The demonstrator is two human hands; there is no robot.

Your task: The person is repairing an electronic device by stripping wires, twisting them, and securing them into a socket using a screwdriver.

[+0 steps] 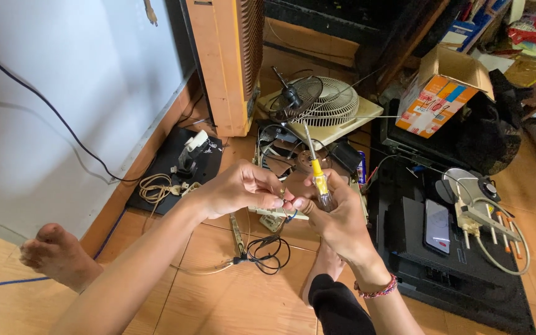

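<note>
The right hand is clamped on a screwdriver with a yellow-and-clear handle, shaft pointing far. The left hand pinches thin wires at centre, fingertips touching the right's. An open cardboard box sits far right, its contents hidden.

Clasped in the right hand, the screwdriver has a glossy yellow and clear plastic handle and a dull metal shaft. Just below the fingertips of the left hand hang thin black rubbery wires, over a smooth, satin-finished wooden floor.
</note>
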